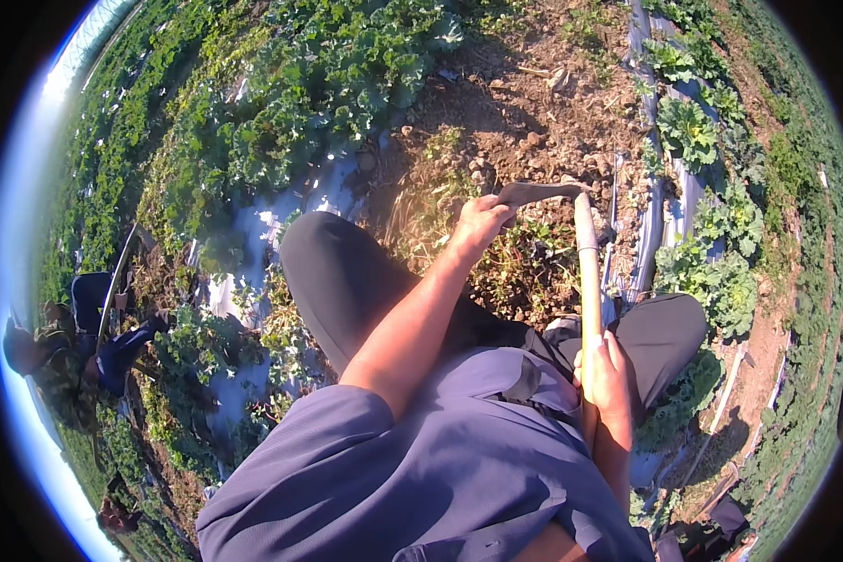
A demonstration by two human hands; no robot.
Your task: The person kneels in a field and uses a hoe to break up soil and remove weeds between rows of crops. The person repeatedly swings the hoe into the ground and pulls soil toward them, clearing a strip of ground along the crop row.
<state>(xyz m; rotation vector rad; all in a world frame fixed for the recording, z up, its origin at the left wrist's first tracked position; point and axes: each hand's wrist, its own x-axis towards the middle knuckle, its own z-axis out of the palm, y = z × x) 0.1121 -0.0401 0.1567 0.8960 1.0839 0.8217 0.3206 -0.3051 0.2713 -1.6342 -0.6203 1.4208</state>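
Observation:
A hoe with a pale wooden handle [589, 281] stands before me, its socket end uppermost and farthest from my body. From there its metal blade [542, 192] juts to the left. The fingers of my left hand [486, 223] pinch the blade's outer edge. Lower down, my right hand [606, 374] is wrapped around the handle, close to my right thigh. Beneath the blade lies bare, cloddy soil [534, 270] with small weeds on it. My bent knees spread to either side of this patch.
Leafy green crop plants [337, 77] grow thickly at upper left. White plastic mulch film [648, 232] runs along the row on the right, among more plants [688, 133]. A co-worker [63, 358] with a long-handled tool [116, 277] is at far left. A pale pole [720, 407] lies at lower right.

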